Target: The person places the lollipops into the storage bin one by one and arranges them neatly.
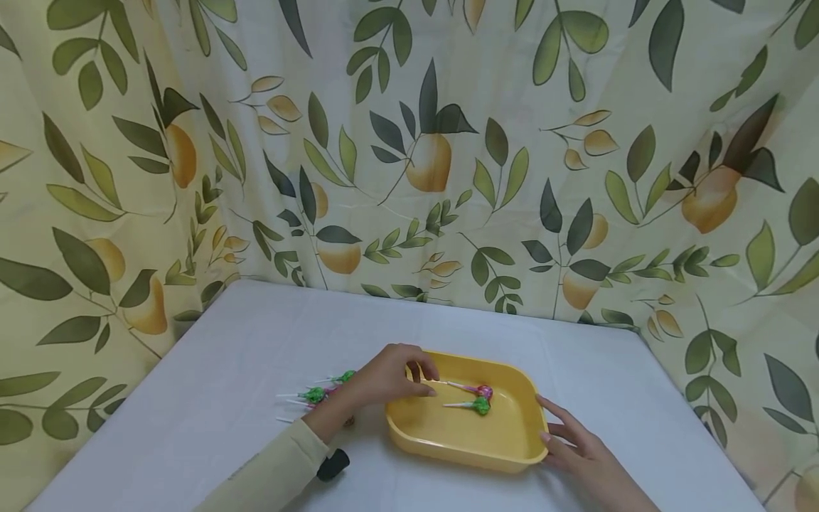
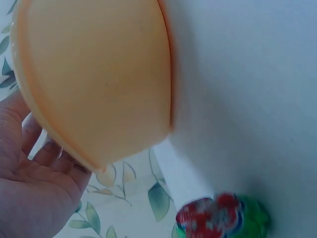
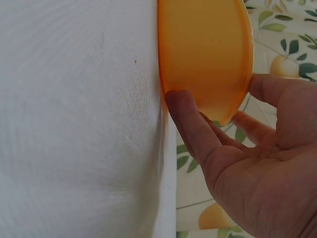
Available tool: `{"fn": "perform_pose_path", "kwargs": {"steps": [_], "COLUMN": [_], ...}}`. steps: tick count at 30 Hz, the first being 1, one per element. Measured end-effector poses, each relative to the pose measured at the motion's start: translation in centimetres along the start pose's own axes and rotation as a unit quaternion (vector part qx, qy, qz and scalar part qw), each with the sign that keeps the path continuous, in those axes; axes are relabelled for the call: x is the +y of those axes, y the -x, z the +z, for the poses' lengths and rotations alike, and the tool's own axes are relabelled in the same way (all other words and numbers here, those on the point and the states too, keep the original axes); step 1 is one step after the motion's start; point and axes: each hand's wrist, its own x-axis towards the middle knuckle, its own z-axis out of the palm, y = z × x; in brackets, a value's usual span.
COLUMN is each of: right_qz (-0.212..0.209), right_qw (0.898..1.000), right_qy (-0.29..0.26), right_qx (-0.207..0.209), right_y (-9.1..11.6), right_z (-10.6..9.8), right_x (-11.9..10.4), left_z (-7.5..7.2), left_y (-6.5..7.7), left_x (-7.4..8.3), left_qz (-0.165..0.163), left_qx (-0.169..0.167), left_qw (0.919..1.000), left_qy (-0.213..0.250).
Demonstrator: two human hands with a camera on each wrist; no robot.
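Observation:
My left hand [image 1: 393, 377] hovers over the left rim of a yellow plastic tray [image 1: 448, 434], thumb and fingers parted with nothing between them. Just beyond its fingertips lies the stick of a pink-wrapped lollipop [image 1: 485, 392] inside the tray. Beside that one is a green-wrapped lollipop [image 1: 480, 406], its stick also pointing left. At the tray's right end my right hand [image 1: 579, 451] touches the rim and outer wall with spread, fairly straight fingers [image 3: 190, 116]. Left of the tray, several lollipops [image 1: 313, 395] lie on the table, partly hidden by my left forearm.
A white cloth covers the table [image 1: 269, 320]. Behind it hangs a curtain [image 1: 409, 213] printed with leaves and fruit. A black object [image 1: 333, 465] sits at my left sleeve. Red and green wrappers [image 2: 220, 218] show low in the left wrist view.

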Motion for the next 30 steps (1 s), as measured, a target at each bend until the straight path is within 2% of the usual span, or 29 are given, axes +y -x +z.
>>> {"fn": "perform_pose_path", "kwargs": {"steps": [7, 12, 18, 23, 30], "right_qz": [0.024, 0.028, 0.030, 0.025, 0.026], "right_qw": [1.000, 1.000, 0.999, 1.000, 1.000], "right_qy": [-0.006, 0.001, 0.002, -0.004, 0.000], "right_qx": [0.012, 0.011, 0.015, 0.014, 0.015], "right_y": [-0.1, -0.3, -0.1, 0.1, -0.1], "right_z": [0.2, 0.2, 0.3, 0.3, 0.2], "right_x": [0.0, -0.1, -0.2, -0.2, -0.2], "left_z": [-1.4, -2.5, -3.5, -4.1, -5.0], "left_y": [1.3, 2.3, 3.4, 4.2, 5.2], "left_x": [-0.1, -0.8, -1.7, -2.2, -3.0], "left_qz": [-0.006, -0.014, -0.042, -0.073, -0.081], "left_qx": [0.012, 0.031, 0.047, 0.049, 0.035], "left_qw": [0.9999, 0.9993, 0.9980, 0.9960, 0.9961], "left_qy": [0.000, -0.013, -0.009, -0.013, -0.009]}}
